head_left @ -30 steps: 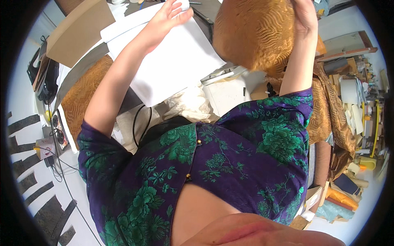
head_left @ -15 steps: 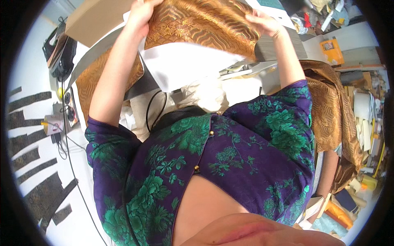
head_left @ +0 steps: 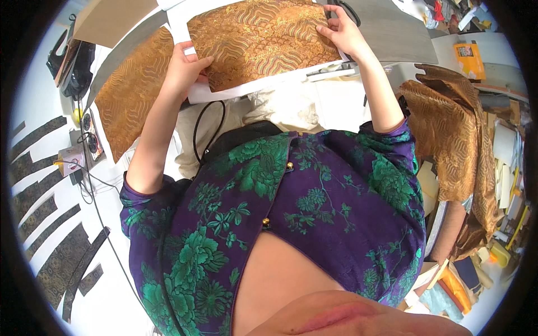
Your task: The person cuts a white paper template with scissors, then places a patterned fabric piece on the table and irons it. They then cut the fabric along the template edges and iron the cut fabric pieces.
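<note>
Since half a second ago, the cloth (head_left: 263, 45) has gone from a loose, rumpled span between the hands to a flatter spread over the white paper (head_left: 179, 28), and both hands have shifted to its side edges. It lies ahead of the person, between the left hand (head_left: 188, 70) and the right hand (head_left: 343, 35), its long axis running left to right with the right end tipped away from the body. Left is at the near corner, right farther up the opposite edge, so the two sit on a slant across it. Left has its thumb over the corner and its fingers bent beside it; right has thumb and forefinger parted at the edge (whether either truly pinches the cloth, I cannot tell).

Gold-brown and glossy, the cloth carries wavy, fanned lines and brighter, busier motifs, and its near edge looks cleanly cut. White paper shows along its left and near sides. Just beyond the right hand is a black handle (head_left: 352, 12); a second panel (head_left: 131, 92), similarly gold, lies left of the left forearm.
</note>
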### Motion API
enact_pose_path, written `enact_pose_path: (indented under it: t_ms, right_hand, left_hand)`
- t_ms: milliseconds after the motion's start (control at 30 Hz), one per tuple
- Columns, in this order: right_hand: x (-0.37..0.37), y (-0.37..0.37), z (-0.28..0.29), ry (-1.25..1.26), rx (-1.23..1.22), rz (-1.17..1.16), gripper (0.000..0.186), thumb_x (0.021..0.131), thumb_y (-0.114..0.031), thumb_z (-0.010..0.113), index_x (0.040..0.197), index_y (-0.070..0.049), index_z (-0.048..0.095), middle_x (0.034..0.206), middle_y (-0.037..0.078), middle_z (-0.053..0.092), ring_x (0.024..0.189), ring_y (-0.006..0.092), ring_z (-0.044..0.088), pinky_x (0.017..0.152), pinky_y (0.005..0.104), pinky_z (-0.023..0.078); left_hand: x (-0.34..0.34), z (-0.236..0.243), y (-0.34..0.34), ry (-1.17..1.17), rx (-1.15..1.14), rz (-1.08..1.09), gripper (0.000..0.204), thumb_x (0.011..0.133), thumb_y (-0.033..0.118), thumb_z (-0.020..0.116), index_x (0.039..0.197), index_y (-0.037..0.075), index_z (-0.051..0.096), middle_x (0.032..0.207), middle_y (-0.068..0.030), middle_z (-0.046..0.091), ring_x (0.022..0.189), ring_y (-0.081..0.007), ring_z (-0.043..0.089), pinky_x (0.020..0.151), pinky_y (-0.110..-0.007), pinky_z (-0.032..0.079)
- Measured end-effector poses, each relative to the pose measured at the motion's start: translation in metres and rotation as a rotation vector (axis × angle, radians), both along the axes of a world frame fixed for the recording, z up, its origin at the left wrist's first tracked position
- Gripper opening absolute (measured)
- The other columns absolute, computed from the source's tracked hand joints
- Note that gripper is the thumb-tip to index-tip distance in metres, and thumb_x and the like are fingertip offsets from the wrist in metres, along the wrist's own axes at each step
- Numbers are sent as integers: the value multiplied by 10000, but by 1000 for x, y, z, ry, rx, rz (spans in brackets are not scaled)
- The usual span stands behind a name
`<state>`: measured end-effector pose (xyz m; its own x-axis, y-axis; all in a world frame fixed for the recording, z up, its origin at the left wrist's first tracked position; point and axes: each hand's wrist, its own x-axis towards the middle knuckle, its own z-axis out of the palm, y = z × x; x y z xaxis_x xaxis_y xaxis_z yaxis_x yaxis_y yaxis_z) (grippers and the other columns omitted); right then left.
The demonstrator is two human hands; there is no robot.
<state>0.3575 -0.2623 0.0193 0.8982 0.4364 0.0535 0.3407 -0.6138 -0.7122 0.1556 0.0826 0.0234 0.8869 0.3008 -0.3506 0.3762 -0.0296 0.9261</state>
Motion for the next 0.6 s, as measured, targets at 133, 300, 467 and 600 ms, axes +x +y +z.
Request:
enact_pose_path:
  t_ms: [133,300,467,600]
  right_hand:
    - [-18,3,9,-31,52,33,602,858,-74,786,1362,-25,460,864,84,679,824,170,663,735,317,533]
    - [-23,-1,12,-95,-3,19,626,847,-139,822,1366,-42,488,747,86,663,669,186,645,642,343,530]
    - [-14,-17,10,-19,92,62,626,865,-90,810,1385,-3,472,748,62,678,654,138,637,613,312,521]
    - [-13,-22,12,172,193,20,630,844,-22,817,1365,30,466,753,56,687,630,126,637,581,290,514]
  left_hand:
    - [-13,0,-4,65,152,-26,784,898,51,762,1495,26,254,1004,-121,716,750,-175,698,566,-307,578]
    - [-17,-4,-9,28,235,-19,861,895,50,779,1546,43,215,1056,-145,723,740,-153,686,534,-283,553]
    - [-20,-4,-15,-31,239,17,882,896,59,780,1567,59,208,1037,-135,716,735,-146,681,521,-285,543]
    - [-21,-5,-10,-38,292,-23,893,882,75,770,1557,21,188,966,-120,716,775,-173,710,539,-298,580]
